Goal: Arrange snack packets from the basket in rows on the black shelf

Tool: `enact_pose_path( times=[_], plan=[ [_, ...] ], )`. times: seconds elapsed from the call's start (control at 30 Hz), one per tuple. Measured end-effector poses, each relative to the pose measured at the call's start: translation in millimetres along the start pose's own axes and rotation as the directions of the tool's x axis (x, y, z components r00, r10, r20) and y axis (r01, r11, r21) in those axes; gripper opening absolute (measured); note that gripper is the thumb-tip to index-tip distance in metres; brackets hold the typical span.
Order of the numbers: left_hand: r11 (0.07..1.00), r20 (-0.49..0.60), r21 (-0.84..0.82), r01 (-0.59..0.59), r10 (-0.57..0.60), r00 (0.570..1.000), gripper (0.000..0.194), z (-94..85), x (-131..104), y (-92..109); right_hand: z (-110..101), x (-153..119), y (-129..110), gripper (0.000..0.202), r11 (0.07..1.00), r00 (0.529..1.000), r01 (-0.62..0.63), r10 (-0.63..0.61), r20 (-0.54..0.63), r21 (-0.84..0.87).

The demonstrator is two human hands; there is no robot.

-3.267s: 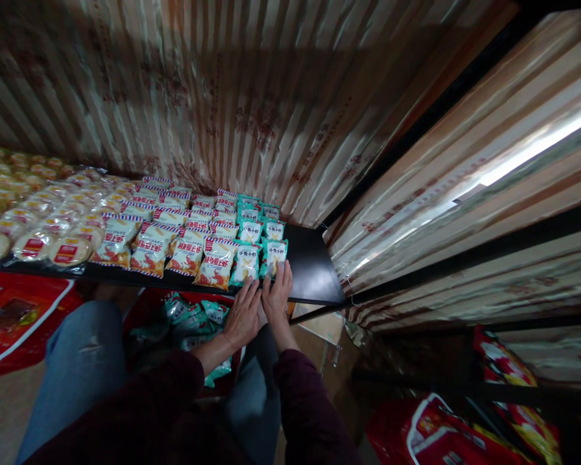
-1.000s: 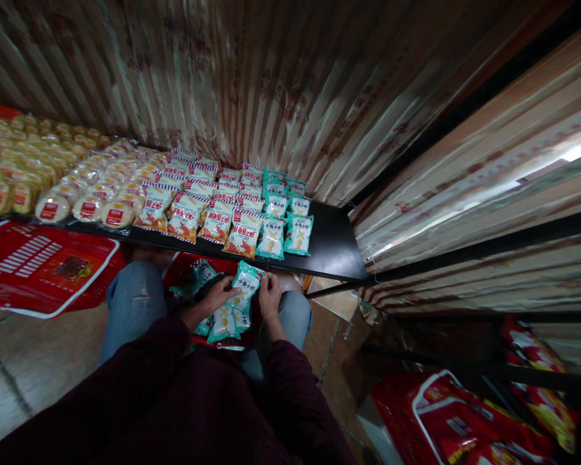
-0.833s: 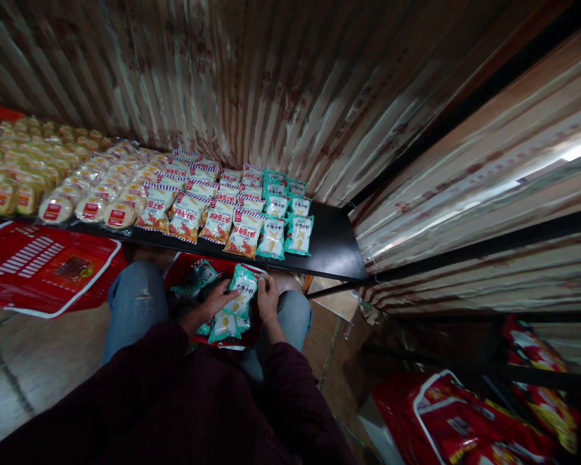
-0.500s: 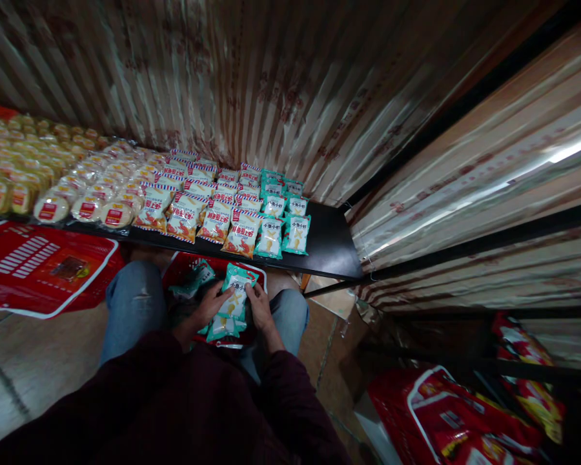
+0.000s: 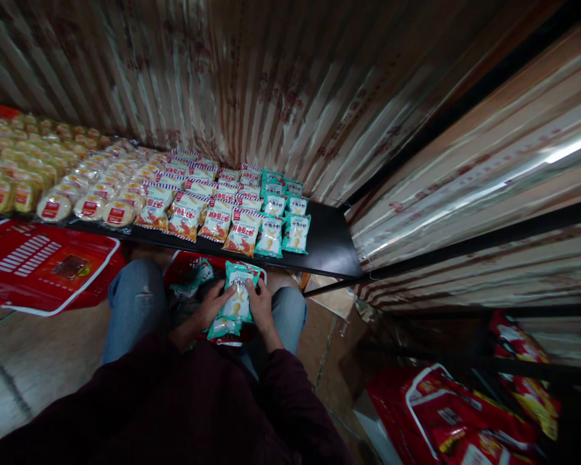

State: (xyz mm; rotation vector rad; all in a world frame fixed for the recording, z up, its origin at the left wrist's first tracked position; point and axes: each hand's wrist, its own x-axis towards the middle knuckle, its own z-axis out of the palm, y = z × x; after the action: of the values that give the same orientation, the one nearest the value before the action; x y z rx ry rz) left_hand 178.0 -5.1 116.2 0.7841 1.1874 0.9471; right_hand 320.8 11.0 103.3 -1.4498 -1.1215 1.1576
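A teal-and-white snack bag (image 5: pixel 239 294) is held between my two hands, above a red basket (image 5: pixel 177 261) that stands between my knees. My left hand (image 5: pixel 214 305) grips its left edge; my right hand (image 5: pixel 260 306) has the right edge, with the thumb on the front. Below it in the basket shows another teal bag (image 5: pixel 224 327), partly covered. One more teal bag (image 5: pixel 199 276) lies at the basket's left side. On the black shelf (image 5: pixel 328 242) ahead, teal bags (image 5: pixel 297 232) of the same kind stand in two columns, beside orange-and-white snack bags (image 5: pixel 242 230).
Left along the shelf lie round wrapped cakes (image 5: pixel 119 213) and yellow packs (image 5: pixel 25 196). Another red basket (image 5: pixel 43 265) is on the floor at left. Red bags (image 5: pixel 465 413) sit at lower right, under a black metal rail (image 5: pixel 465 252). A pleated curtain (image 5: pixel 252 77) hangs behind.
The held snack bag has come up slightly and looks a little larger, covering more of the bag beneath. Both hands still grip it.
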Motion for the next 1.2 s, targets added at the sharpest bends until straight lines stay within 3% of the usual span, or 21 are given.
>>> enact_pose_path(
  times=[0.2, 0.63, 0.97, 1.2],
  plan=[
    [0.999, -0.102, 0.019, -0.037, 0.039, 0.994, 0.059, 4.0, -4, 11, 0, 3, -10, 0.034, 1.0, 0.999, 0.013, -0.012, 0.046, -0.025],
    [0.998, -0.274, 0.047, -0.046, 0.057, 0.96, 0.064, -2.4, 0, 15, -5, -19, -30, 0.048, 0.98, 0.921, -0.137, 0.074, 0.383, 0.142],
    [0.998, -0.282, -0.036, -0.057, 0.044, 0.958, 0.063, -3.6, 1, 15, -1, -18, -34, 0.046, 0.978, 0.931, -0.115, 0.044, 0.363, 0.176],
    [0.992, -0.278, 0.059, -0.113, 0.125, 0.952, 0.054, -2.4, -2, 22, -3, -19, -37, 0.045, 0.982, 0.932, -0.086, 0.019, 0.362, 0.169]
  ],
)
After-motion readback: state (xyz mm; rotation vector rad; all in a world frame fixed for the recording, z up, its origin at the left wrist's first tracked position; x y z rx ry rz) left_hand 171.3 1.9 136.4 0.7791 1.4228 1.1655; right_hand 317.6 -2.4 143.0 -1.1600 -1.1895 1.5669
